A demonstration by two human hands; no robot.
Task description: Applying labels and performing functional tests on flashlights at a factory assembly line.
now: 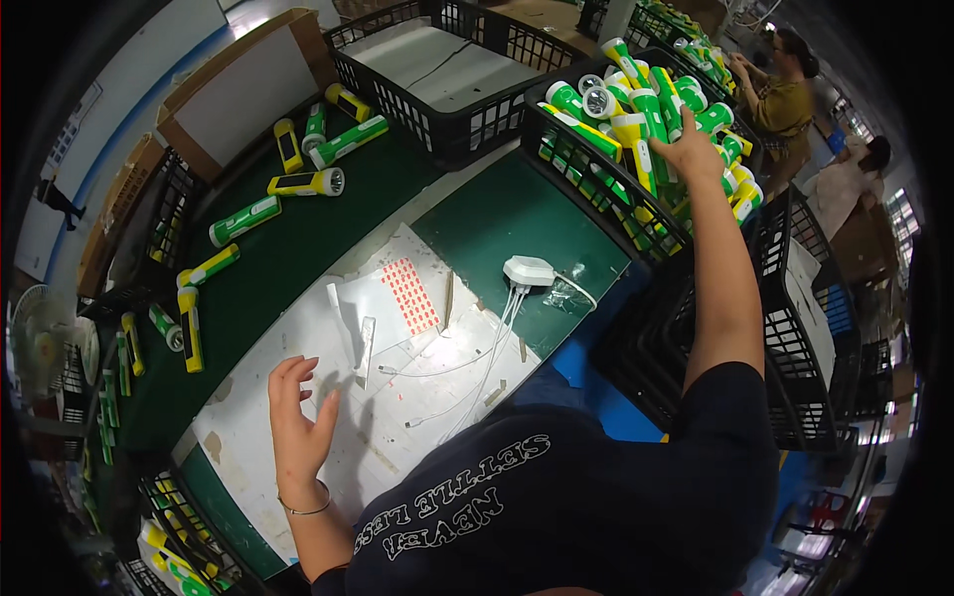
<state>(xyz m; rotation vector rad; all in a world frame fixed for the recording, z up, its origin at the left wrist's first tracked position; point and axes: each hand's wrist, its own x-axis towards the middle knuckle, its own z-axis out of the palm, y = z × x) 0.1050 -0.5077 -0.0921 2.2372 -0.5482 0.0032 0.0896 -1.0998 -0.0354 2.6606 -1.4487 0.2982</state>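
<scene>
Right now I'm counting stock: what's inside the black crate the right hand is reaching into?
The black crate holds a heap of green, yellow and white flashlights. The right hand rests on top of them. Lower layers are covered.

Left hand point(296, 422) raised, fingers point(298, 374) loosely spread; right arm outstretched, right hand point(688, 151) palm down.

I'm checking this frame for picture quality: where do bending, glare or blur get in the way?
Head view: fisheye bends the crate edges toward a black rim; the white sheet glares under overhead light; the left hand casts a soft shadow; the right hand on the torches is sharp; the far people are blurred.
</scene>
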